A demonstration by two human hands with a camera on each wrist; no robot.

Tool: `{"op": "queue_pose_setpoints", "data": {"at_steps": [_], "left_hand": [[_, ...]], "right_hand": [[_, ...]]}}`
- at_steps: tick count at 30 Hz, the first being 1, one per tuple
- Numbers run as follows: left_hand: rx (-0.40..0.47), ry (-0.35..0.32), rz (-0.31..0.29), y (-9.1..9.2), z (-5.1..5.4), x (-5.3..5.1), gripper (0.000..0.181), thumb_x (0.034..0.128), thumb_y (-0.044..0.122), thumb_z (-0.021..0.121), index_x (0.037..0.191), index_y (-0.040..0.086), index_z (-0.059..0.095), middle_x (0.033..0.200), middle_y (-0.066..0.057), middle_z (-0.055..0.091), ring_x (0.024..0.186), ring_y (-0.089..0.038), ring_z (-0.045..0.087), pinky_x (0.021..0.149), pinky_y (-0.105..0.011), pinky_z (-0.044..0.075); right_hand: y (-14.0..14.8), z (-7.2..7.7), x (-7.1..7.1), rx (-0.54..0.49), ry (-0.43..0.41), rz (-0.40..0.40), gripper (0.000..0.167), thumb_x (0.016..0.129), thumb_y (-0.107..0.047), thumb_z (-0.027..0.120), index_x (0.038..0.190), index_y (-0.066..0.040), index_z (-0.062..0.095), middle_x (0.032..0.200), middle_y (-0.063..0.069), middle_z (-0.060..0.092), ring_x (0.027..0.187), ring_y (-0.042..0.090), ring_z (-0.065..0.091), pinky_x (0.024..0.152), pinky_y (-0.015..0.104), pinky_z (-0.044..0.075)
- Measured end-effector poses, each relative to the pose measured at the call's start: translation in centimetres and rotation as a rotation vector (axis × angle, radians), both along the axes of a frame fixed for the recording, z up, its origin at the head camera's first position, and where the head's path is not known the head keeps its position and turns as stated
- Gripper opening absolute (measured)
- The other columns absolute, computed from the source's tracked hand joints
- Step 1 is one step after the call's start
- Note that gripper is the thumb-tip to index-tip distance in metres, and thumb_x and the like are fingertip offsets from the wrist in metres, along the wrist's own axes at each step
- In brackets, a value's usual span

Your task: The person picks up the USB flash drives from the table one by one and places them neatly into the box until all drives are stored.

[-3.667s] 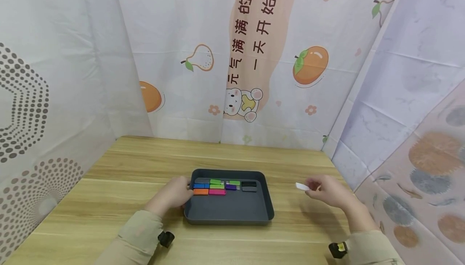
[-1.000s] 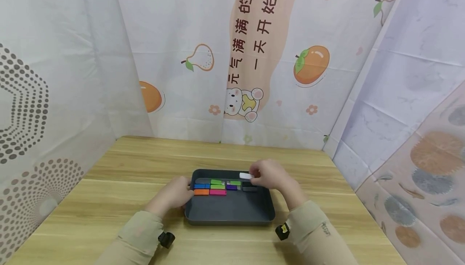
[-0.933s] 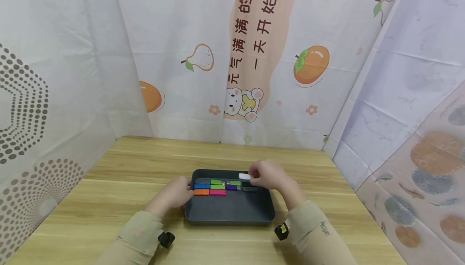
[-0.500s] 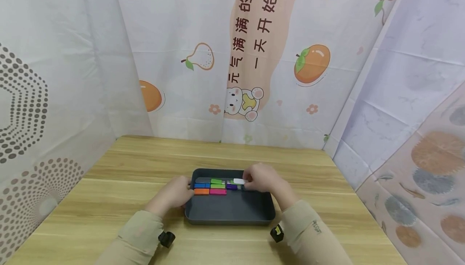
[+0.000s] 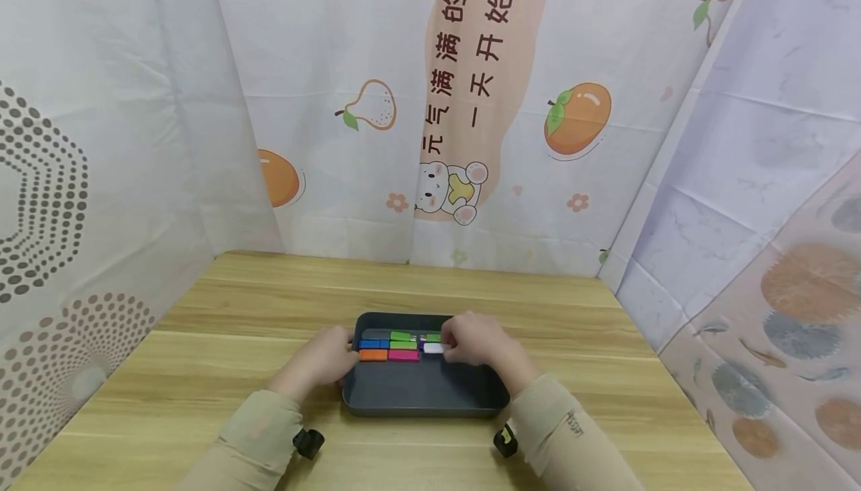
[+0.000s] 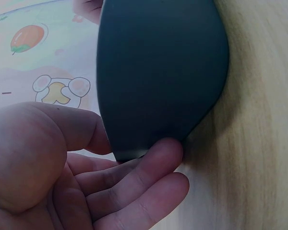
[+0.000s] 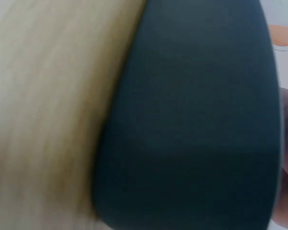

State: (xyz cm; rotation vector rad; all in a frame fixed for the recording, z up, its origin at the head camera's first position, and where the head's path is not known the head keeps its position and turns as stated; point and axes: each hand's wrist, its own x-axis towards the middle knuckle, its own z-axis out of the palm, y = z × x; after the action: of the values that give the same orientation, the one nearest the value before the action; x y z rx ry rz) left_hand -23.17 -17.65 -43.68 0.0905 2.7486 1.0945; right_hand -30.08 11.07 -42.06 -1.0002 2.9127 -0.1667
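In the head view, a dark grey tray (image 5: pixel 430 394) rests on the table. My left hand (image 5: pixel 321 356) grips its left wall, thumb over the rim and fingers outside, as the left wrist view confirms. My right hand (image 5: pixel 477 341) pinches a white USB flash drive (image 5: pixel 433 347) inside the tray, low over the drives. Left of it lie a pink drive (image 5: pixel 403 356), an orange drive (image 5: pixel 373 355), a blue drive (image 5: pixel 374 344) and several green drives (image 5: pixel 402 336). The white one covers most of a purple drive (image 5: pixel 421 344). My right hand hides the tray's back right part.
The wooden table (image 5: pixel 269 312) extends around the tray on every side. Behind it hangs a fruit-patterned curtain (image 5: pixel 323 177), with more curtains at left and right. In the right wrist view, the tray's outer wall (image 7: pixel 192 120) blocks most of the right hand.
My right hand has brought the white flash drive from the table's right side into the tray, then left and nearer me, covering the purple drive. The left hand has stayed on the tray.
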Motion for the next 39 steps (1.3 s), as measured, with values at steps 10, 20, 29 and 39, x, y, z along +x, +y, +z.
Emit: {"op": "queue_pose_setpoints", "data": {"at_steps": [10, 20, 29, 39], "left_hand": [[0.001, 0.005, 0.001, 0.0, -0.1, 0.0, 0.035, 0.0958, 0.006, 0.060, 0.129, -0.005, 0.064, 0.083, -0.009, 0.065, 0.054, -0.019, 0.061, 0.048, -0.032, 0.053], [-0.003, 0.002, 0.003, -0.1, -0.1, 0.1, 0.034, 0.0957, 0.006, 0.061, 0.128, -0.002, 0.066, 0.084, -0.010, 0.066, 0.053, -0.020, 0.061, 0.049, -0.032, 0.052], [0.003, 0.005, 0.001, 0.0, -0.1, 0.1, 0.033, 0.0954, 0.005, 0.061, 0.127, -0.002, 0.066, 0.080, -0.008, 0.065, 0.053, -0.020, 0.060, 0.049, -0.032, 0.052], [0.004, 0.007, 0.012, 0.1, 0.1, 0.0, 0.033, 0.0953, 0.006, 0.062, 0.126, -0.003, 0.067, 0.089, -0.011, 0.066, 0.054, -0.020, 0.061, 0.049, -0.033, 0.052]], "right_hand": [[-0.7, -0.5, 0.7, 0.040, 0.019, -0.004, 0.014, 0.082, -0.026, 0.077, 0.076, -0.024, 0.065, 0.067, -0.012, 0.053, 0.063, 0.010, 0.049, 0.056, 0.031, 0.041], [-0.7, -1.2, 0.5, 0.040, 0.022, -0.019, 0.014, 0.083, -0.029, 0.079, 0.078, -0.024, 0.067, 0.068, -0.012, 0.054, 0.062, 0.009, 0.050, 0.055, 0.030, 0.042], [-0.9, -1.1, 0.6, 0.029, -0.009, -0.018, 0.013, 0.084, -0.028, 0.079, 0.079, -0.023, 0.068, 0.067, -0.011, 0.054, 0.061, 0.009, 0.050, 0.054, 0.029, 0.041], [-0.3, -1.3, 0.3, 0.002, 0.016, -0.014, 0.013, 0.085, -0.033, 0.079, 0.083, -0.023, 0.071, 0.070, -0.013, 0.055, 0.063, 0.009, 0.051, 0.057, 0.030, 0.044]]}}
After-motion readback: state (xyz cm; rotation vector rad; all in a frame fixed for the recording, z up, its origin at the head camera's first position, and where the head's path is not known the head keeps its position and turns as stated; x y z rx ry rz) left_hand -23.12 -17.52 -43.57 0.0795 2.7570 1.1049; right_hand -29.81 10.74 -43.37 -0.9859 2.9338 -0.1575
